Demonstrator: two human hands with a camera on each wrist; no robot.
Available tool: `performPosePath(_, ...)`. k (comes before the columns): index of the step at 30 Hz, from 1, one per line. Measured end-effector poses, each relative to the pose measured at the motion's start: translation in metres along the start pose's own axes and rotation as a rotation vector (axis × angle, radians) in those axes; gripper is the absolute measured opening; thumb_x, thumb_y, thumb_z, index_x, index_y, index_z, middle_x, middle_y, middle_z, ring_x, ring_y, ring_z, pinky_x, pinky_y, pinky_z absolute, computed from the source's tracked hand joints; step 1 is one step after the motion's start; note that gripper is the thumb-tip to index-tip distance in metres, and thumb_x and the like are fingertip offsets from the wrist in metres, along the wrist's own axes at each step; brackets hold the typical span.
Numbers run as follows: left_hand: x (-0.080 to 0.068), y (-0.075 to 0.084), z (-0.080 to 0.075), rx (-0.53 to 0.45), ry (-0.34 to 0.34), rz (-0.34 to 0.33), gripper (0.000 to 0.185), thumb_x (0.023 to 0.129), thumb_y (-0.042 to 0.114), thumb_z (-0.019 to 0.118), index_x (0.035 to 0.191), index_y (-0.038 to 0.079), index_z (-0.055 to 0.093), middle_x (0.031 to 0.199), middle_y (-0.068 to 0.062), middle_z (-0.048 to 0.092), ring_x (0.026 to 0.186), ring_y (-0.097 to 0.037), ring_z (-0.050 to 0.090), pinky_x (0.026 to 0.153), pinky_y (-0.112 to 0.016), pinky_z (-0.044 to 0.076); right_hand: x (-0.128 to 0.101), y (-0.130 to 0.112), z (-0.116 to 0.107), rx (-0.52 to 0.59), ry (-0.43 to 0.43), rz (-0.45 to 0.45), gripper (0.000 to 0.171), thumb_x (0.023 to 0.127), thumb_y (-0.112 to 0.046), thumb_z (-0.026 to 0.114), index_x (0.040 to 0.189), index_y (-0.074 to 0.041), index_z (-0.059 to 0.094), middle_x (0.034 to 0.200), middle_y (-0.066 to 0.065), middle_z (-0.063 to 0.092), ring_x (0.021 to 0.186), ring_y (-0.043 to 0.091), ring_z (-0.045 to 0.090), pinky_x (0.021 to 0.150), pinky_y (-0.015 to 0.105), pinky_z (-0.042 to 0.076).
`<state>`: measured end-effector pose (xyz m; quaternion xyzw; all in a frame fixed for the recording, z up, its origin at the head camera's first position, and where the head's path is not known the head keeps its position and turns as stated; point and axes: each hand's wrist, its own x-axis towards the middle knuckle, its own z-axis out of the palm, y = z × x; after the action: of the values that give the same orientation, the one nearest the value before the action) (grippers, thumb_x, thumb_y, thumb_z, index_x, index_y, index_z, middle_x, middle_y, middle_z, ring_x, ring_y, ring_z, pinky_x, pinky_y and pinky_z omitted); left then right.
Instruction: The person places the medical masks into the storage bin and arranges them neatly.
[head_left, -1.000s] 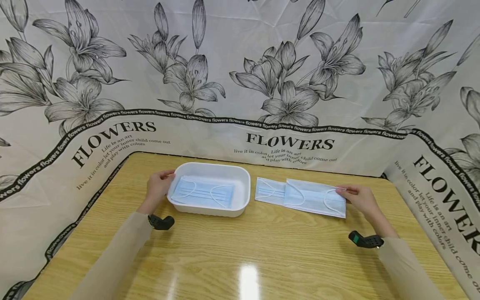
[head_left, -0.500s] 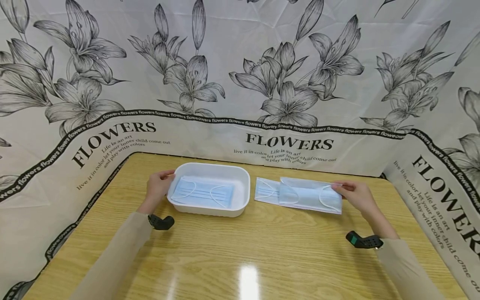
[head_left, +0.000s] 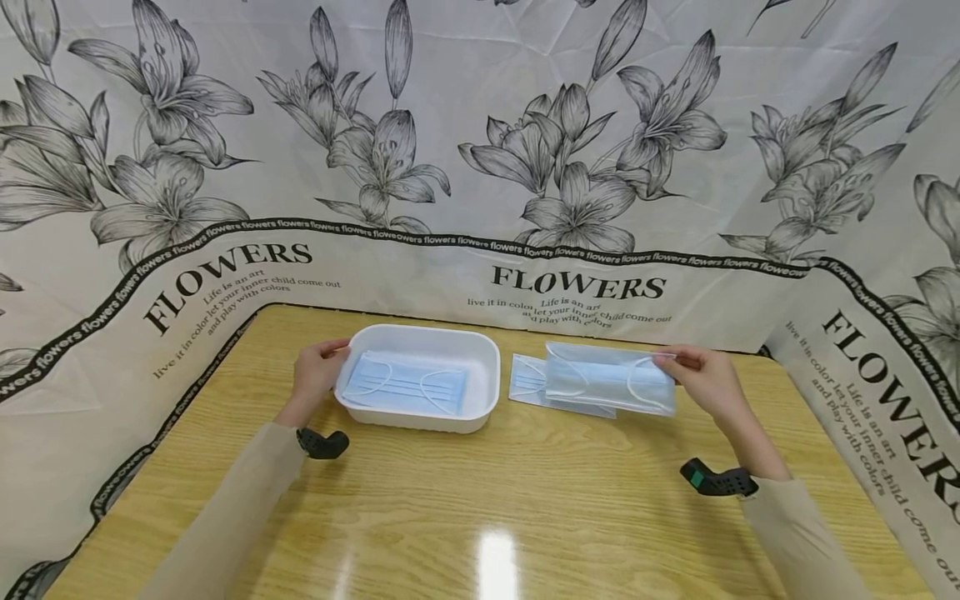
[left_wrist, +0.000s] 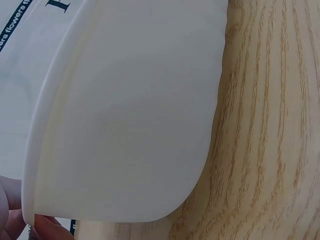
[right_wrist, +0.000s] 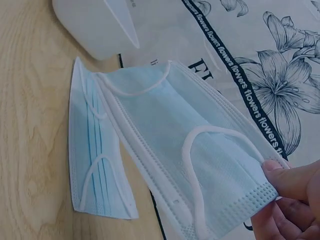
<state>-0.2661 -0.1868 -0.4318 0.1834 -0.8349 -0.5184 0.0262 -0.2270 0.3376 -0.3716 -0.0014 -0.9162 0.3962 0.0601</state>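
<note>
My left hand (head_left: 315,371) pinches the left rim of a white plastic basin (head_left: 427,425); in the left wrist view the basin's outer wall (left_wrist: 130,115) fills the middle, fingertips at its rim in the lower left corner. Inside the basin lies a light blue pleated face mask (head_left: 405,385) with white ear loops. To the right, my right hand (head_left: 708,383) pinches the right edge of another face mask (head_left: 607,379), raised and tilted above the table. Under it, partly covered, a flat face mask (right_wrist: 95,150) lies on the wood, its pleats and loops showing in the right wrist view.
The wooden table (head_left: 450,508) extends in front of the basin. A white cloth (head_left: 420,279) printed with flowers and lettering hangs along its back and sides. Each wrist carries a black camera mount (head_left: 720,479).
My right hand has lifted its mask off the table and moved it slightly left, so more of the lower mask shows beneath. The left hand and basin stay where they were.
</note>
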Motion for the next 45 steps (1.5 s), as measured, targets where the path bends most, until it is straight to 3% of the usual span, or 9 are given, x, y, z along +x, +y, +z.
performPosePath(14, 0.001, 0.0, -0.001, -0.001, -0.006, 0.01, 0.036, 0.099, 0.023, 0.051, 0.129, 0.004, 0.06, 0.125, -0.02, 0.06, 0.104, -0.024, 0.058, 0.07, -0.017, 0.048, -0.007, -0.037, 0.004, 0.077, -0.012, -0.015, 0.051, 0.093, -0.04, 0.061, 0.122, 0.001, 0.062, 0.079, -0.037, 0.057, 0.074, -0.01, 0.06, 0.067, 0.015, 0.051)
performPosePath(25, 0.001, -0.001, -0.001, -0.004, -0.003, 0.019, 0.036, 0.099, 0.022, 0.052, 0.129, 0.004, 0.06, 0.123, -0.02, 0.06, 0.102, -0.024, 0.058, 0.066, -0.015, 0.047, 0.002, -0.055, 0.012, 0.168, 0.023, -0.062, 0.047, 0.092, -0.032, 0.064, 0.12, 0.006, 0.062, 0.076, -0.03, 0.062, 0.071, -0.004, 0.06, 0.067, 0.016, 0.052)
performPosePath(36, 0.0, 0.003, -0.001, -0.003, -0.001, 0.01, 0.035, 0.1, 0.021, 0.051, 0.129, 0.004, 0.06, 0.124, -0.02, 0.059, 0.102, -0.023, 0.057, 0.067, -0.016, 0.046, 0.011, -0.076, 0.044, 0.287, -0.02, -0.119, 0.038, 0.091, -0.02, 0.066, 0.117, 0.007, 0.063, 0.075, -0.027, 0.064, 0.071, -0.003, 0.061, 0.067, 0.016, 0.053)
performPosePath(45, 0.001, 0.001, -0.001, -0.005, -0.011, -0.022, 0.035, 0.1, 0.021, 0.05, 0.131, 0.005, 0.059, 0.125, -0.018, 0.058, 0.103, -0.023, 0.054, 0.072, -0.019, 0.047, 0.016, -0.087, 0.073, 0.348, -0.072, -0.105, 0.034, 0.091, -0.017, 0.066, 0.116, 0.006, 0.064, 0.073, -0.024, 0.064, 0.067, -0.001, 0.059, 0.066, 0.018, 0.053)
